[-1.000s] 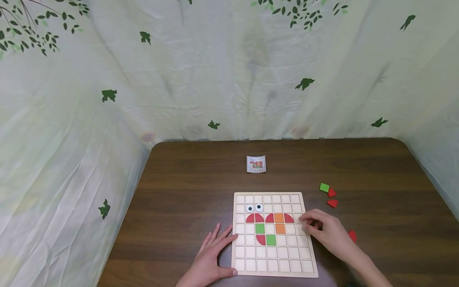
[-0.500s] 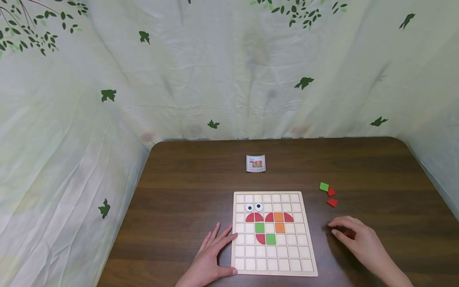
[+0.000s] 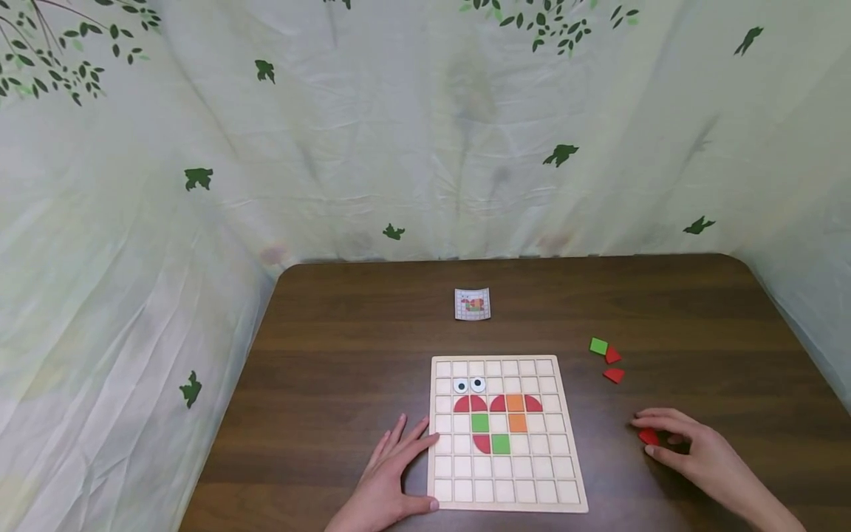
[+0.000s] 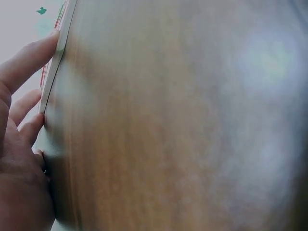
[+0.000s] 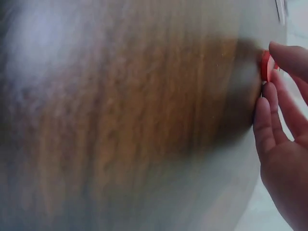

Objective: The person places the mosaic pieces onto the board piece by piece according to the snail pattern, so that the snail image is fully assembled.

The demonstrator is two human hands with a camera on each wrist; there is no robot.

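Rightward goes the right hand (image 3: 705, 452) since half a second ago, off that patch of surface (image 3: 359, 318) nearer the board and onto the red piece (image 3: 648, 437), while the left hand (image 3: 392, 476) holds its post. And the grip is around it now: fingers at the far side, thumb at the near side, curled about the piece; how hard they press, nobody can tell from these views.

What would serve the pick-up best? Pinching by the edges, surely, so the top face shows and its corner can be read, then a clean lift rather than a drag. Any turn is probably easier made in the air than down among the cells.

Moving outward to the left, a stretch of surface gives the hand a low, straight lane to the right edge of the board (image 3: 543, 467). That raised rim could catch a piece carried too low. On the far side of the lane sit a green square (image 3: 599, 346) and two more red pieces (image 3: 614, 375); swinging wide that way could nudge them.

Over on the board's left edge, the left hand's fingers lie extended, gripping nothing, index and thumb tips meeting the rim: a useful brace, by the look of it. Farther out, well apart from the board, lies a card (image 3: 472, 304), short of the surface's far edge.
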